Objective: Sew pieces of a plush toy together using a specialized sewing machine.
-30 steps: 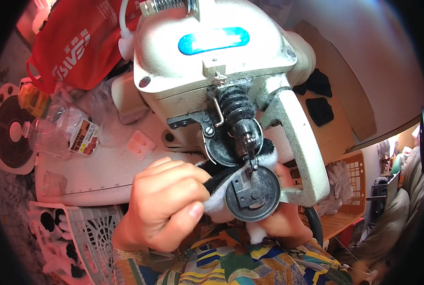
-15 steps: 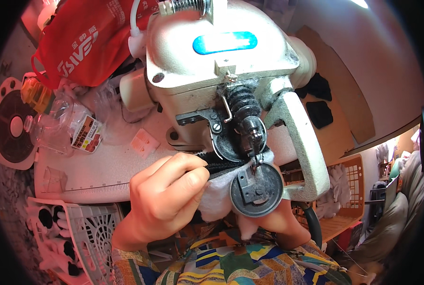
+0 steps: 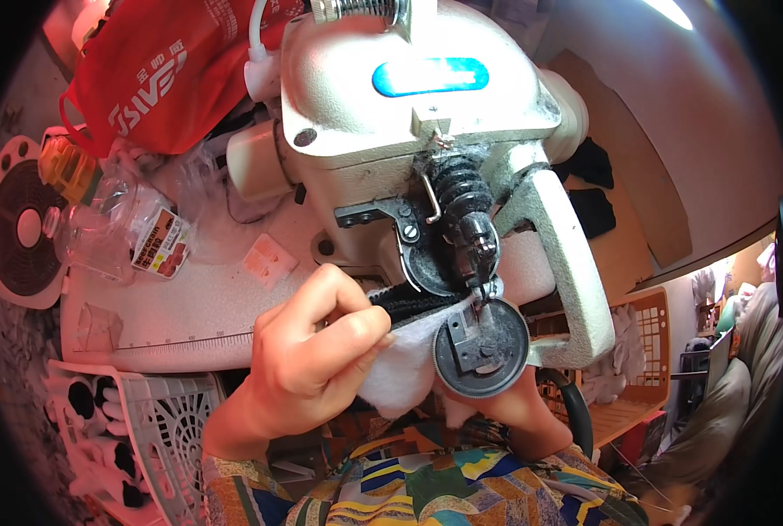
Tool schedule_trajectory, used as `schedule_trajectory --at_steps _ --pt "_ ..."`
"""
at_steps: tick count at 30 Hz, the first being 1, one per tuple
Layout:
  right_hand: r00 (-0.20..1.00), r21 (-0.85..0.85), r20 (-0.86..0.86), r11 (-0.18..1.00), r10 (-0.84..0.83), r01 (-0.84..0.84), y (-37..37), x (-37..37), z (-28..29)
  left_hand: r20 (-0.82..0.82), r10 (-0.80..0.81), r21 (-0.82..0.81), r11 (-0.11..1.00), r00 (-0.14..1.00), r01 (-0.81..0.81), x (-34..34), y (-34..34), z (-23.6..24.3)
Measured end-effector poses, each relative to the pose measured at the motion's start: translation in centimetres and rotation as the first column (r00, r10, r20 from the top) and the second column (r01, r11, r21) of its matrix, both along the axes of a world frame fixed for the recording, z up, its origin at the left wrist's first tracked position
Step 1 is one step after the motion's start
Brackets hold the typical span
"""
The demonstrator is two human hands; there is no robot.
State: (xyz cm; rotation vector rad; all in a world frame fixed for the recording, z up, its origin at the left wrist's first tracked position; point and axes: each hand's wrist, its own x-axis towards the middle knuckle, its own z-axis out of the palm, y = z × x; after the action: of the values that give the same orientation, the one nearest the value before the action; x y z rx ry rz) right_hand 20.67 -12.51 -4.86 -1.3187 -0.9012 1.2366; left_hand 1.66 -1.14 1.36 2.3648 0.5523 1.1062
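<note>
My left hand [image 3: 317, 355] is closed in a pinch on the edge of a piece of plush fabric, left of the sewing head. The piece has a black pile strip [image 3: 409, 302] on top and fluffy white plush [image 3: 396, 377] hanging below. Its edge runs into a fur sewing machine [image 3: 356, 140], where it meets the round dark feed disc [image 3: 481, 351] under the needle mechanism [image 3: 479, 259]. Behind and below that disc is my right hand [image 3: 518, 408]. Its fingers are hidden by the disc and the plush, so its grip does not show.
A white plastic basket [image 3: 159, 421] with black-and-white plush pieces stands lower left; an orange crate [image 3: 650, 342] holds white pieces at right. On the table lie a clear plastic jar [image 3: 111, 232], a small packet [image 3: 269, 261] and a red bag [image 3: 159, 83]. The machine's curved arm [image 3: 571, 263] rises beside the disc.
The view has shifted slightly, so the machine appears farther right. My left hand has drawn a little away from the disc with its fingers bent more, still pinching the fabric.
</note>
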Motion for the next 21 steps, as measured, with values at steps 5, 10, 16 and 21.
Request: schedule_trajectory --at_steps 5,10,16,21 --pt "0.982 0.010 0.077 0.985 0.172 -0.173 0.1 0.7 -0.3 0.101 0.035 0.190 0.980 0.994 -0.053 0.3 0.2 -1.1" --pt "0.975 -0.023 0.116 0.982 0.191 -0.190 -0.5 1.8 -0.4 0.055 0.110 0.385 0.915 0.992 -0.123 1.1 -0.5 -1.4" --pt "0.939 0.226 0.324 0.973 -0.115 0.041 -0.1 1.1 -2.0 0.059 0.114 0.414 0.901 0.992 -0.128 2.3 -0.9 -0.7" --pt "0.928 0.232 0.370 0.972 -0.039 -0.051 -0.1 1.6 -1.9 0.067 0.168 0.026 0.985 0.984 -0.170 1.9 -1.9 -0.1"
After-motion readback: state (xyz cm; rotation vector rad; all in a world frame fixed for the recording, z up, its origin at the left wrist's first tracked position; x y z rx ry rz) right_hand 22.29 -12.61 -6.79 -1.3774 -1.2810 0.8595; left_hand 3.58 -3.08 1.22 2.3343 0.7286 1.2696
